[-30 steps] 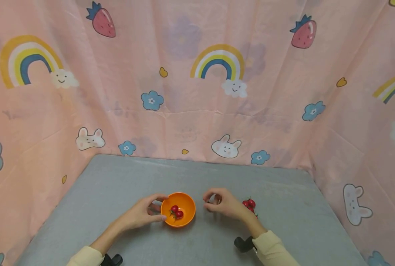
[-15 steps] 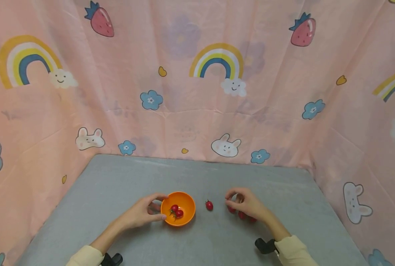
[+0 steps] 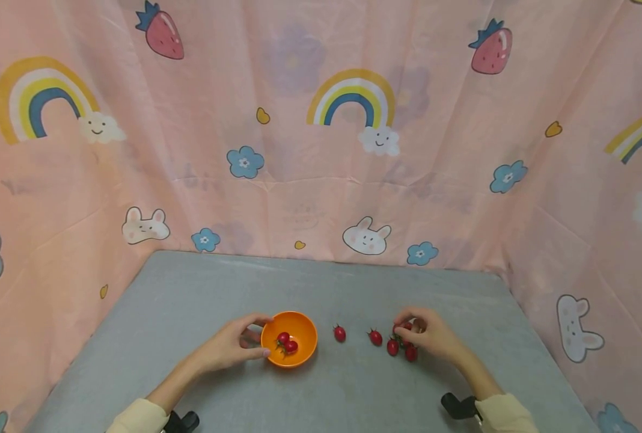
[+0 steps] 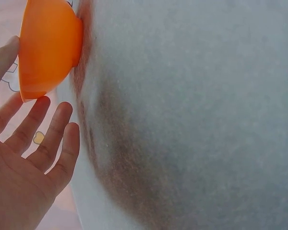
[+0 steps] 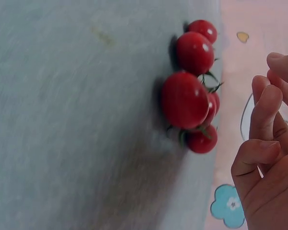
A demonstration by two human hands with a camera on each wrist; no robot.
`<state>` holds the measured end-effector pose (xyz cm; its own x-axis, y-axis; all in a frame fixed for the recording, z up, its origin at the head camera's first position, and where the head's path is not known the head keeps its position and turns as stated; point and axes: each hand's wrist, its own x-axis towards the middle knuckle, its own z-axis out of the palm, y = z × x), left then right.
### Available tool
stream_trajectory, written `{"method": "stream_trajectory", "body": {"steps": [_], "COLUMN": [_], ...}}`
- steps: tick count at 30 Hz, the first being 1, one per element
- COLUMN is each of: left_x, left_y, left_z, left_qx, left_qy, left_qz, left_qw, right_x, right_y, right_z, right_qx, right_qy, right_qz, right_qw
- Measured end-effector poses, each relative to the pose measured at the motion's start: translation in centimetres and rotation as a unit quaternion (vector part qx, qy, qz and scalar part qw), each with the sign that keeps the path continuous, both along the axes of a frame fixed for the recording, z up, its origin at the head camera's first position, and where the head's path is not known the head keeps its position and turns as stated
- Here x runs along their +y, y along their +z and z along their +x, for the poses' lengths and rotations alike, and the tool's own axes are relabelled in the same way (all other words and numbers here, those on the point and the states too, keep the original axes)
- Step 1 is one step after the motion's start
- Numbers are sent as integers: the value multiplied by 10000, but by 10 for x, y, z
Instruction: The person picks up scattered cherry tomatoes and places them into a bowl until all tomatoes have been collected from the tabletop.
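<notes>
An orange bowl [image 3: 303, 338] stands on the grey table with two small red cherry tomatoes [image 3: 291, 346] inside. My left hand [image 3: 229, 346] holds the bowl by its left side, thumb near and fingers at the far rim; the left wrist view shows fingertips against the bowl [image 4: 50, 48]. Farther right, my right hand [image 3: 431, 331] hovers over a cluster of cherry tomatoes [image 3: 392, 347], partly covering it. In the right wrist view the bent fingers [image 5: 262, 112] look apart from the tomatoes [image 5: 185, 100], with nothing clearly held.
Between bowl and cluster lie a lone cherry tomato [image 3: 339, 334] and another [image 3: 375, 337] beside the cluster. A pink printed curtain [image 3: 299, 198] encloses the grey table [image 3: 218, 282] at the back and sides. Black wrist mounts [image 3: 458, 406] sit at both cuffs.
My right hand has moved right from beside the bowl to above the tomato cluster, uncovering the lone tomato and then the one beside the cluster. The left hand and bowl have stayed in place.
</notes>
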<state>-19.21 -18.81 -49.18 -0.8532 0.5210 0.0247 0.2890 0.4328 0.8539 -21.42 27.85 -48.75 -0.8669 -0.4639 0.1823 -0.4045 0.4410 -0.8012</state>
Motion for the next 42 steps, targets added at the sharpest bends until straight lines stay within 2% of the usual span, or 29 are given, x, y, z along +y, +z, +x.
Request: {"method": "stream_trajectory", "body": {"steps": [11,20,23,29,36,42], "left_x": [0,1,1,1,0,1], "left_y": [0,0,1,2,1,0], "left_z": [0,0,1,1,1,1], "left_qx": [15,24,38,44,114,171], "left_qy": [-13,-23,-5,18,17,-8], "left_qz": [-37,18,-3,-55,-80,-80], "left_qw": [10000,10000,10000,10000,9999,9998], "right_x": [18,36,39,38,31,27], "right_y": [-3,-5,-6,-5,-12,-18], "right_z": [6,16,20,27,30,31], "right_qx": [8,-197,-411,-786,-575,-544], "right_qy": [-107,-147,-205,-393,-641,-862], "right_qz": [16,7,45,407,1038,1139], "right_qw": [9999,9997,9989,9953,9909,9882]}}
